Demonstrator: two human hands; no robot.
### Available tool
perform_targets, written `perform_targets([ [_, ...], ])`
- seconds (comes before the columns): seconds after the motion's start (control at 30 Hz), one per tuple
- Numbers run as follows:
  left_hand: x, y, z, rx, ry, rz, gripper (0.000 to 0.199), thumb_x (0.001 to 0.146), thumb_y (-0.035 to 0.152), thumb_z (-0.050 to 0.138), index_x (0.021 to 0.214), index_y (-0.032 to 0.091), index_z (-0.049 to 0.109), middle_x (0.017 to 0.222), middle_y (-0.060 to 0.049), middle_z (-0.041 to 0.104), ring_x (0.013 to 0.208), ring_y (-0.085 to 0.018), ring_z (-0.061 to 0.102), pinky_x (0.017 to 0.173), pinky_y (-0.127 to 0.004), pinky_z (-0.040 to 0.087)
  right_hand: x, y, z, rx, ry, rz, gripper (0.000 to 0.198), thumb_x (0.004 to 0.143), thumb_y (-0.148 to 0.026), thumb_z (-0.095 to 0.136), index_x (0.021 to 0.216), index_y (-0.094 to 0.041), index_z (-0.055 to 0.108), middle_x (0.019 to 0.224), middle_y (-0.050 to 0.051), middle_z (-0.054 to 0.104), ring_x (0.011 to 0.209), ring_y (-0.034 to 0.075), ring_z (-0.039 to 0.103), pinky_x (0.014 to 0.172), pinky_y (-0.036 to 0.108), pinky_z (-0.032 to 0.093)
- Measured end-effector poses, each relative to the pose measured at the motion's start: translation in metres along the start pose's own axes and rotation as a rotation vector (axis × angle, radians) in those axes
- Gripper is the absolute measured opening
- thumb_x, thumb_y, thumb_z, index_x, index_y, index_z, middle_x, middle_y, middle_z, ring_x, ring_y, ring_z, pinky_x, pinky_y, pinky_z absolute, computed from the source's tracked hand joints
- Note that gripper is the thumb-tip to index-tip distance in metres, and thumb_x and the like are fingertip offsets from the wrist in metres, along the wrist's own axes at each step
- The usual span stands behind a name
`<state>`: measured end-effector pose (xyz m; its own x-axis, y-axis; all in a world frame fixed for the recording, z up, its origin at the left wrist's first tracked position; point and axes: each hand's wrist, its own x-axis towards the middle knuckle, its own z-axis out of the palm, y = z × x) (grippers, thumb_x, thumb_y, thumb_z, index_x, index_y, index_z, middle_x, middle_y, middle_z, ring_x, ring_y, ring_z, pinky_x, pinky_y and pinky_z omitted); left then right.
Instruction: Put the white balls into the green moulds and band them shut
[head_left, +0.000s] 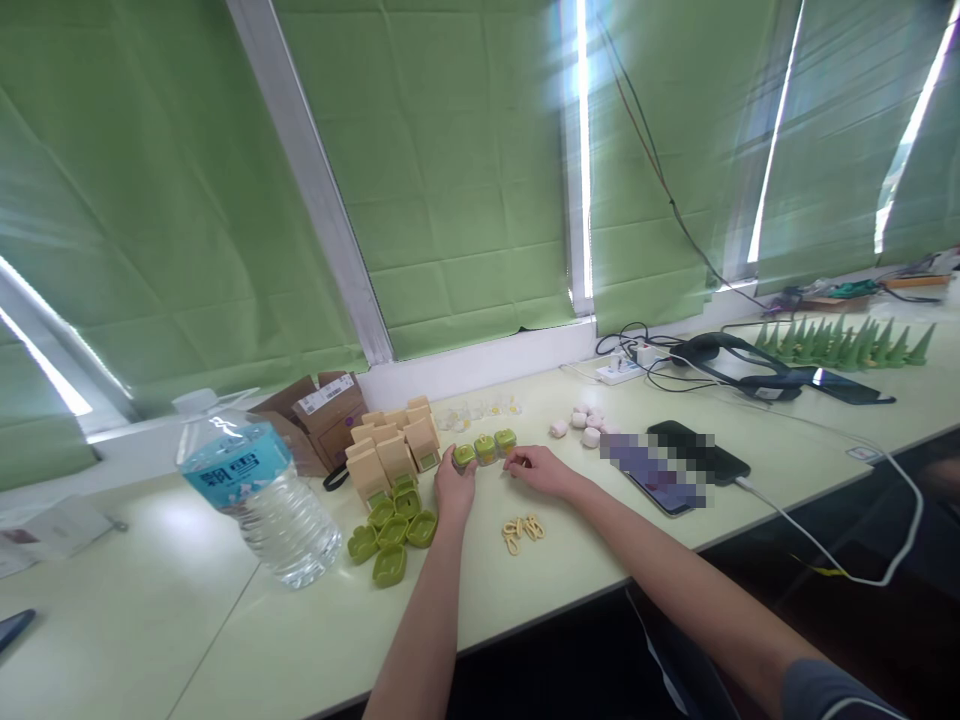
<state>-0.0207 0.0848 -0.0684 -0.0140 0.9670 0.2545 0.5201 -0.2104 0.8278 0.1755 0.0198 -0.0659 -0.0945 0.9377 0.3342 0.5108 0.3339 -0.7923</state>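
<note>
Three small clear containers with green tops stand in a row on the table. My left hand (454, 487) is closed around the leftmost green-topped container (464, 456), at the left end of the row. Close by the rightmost green-topped container (505, 440), my right hand (541, 471) rests low over the table with its fingers curled together; whatever they may pinch is too small to make out. The middle container (486, 449) stands between the hands. Nearer to me lies a small heap of pale yellow loops (523, 530). Several empty green cups (392, 535) sit left of my left wrist.
Tan packets (391, 450) stand behind the cups, beside a cardboard box (330, 420) and a large water bottle (259, 490). Clear pieces (480, 411) and pinkish-white lumps (589, 424) lie farther back. Phones (660, 475), cables, a headset (739, 370) and green cones (840, 343) are to the right.
</note>
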Motion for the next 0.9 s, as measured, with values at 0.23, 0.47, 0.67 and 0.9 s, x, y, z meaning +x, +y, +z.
perform_targets([
  [0.23,-0.004,0.006,-0.003,0.100,0.023,-0.050,0.054,0.079,0.037,0.066,0.129,0.021,0.054,0.128,-0.016,0.051,0.114,-0.026,0.054,0.100,-0.037,0.039,-0.001,-0.005,-0.002,-0.017,-0.019,0.019,0.020,0.084,-0.020,0.053,0.091,-0.018,0.071,0.077,0.002,0.070,0.068,0.015,0.059,0.066,0.025,0.042],
  [0.47,-0.006,0.011,-0.002,0.191,0.016,-0.048,0.051,0.084,0.037,0.062,0.131,0.018,0.053,0.126,-0.016,0.048,0.110,-0.024,0.056,0.101,-0.034,0.040,-0.002,-0.006,-0.002,-0.029,-0.039,0.032,0.020,0.084,-0.019,0.053,0.092,-0.017,0.071,0.077,0.002,0.070,0.069,0.014,0.059,0.066,0.023,0.040],
  [0.67,-0.004,0.010,0.001,0.140,0.063,0.014,0.049,0.082,0.034,0.065,0.127,0.019,0.053,0.117,-0.013,0.054,0.096,-0.019,0.060,0.095,-0.034,0.044,-0.001,0.001,-0.001,-0.029,-0.047,0.036,0.021,0.083,-0.018,0.053,0.094,-0.017,0.071,0.077,0.002,0.070,0.068,0.013,0.058,0.064,0.023,0.039],
  [0.9,-0.004,0.009,-0.002,0.128,0.107,0.039,0.033,0.074,0.035,0.070,0.098,0.020,0.055,0.082,-0.002,0.061,0.082,-0.019,0.060,0.079,-0.031,0.045,-0.001,0.003,0.000,-0.018,-0.056,0.042,0.020,0.082,-0.018,0.054,0.094,-0.017,0.070,0.075,0.002,0.070,0.069,0.014,0.060,0.066,0.023,0.041],
])
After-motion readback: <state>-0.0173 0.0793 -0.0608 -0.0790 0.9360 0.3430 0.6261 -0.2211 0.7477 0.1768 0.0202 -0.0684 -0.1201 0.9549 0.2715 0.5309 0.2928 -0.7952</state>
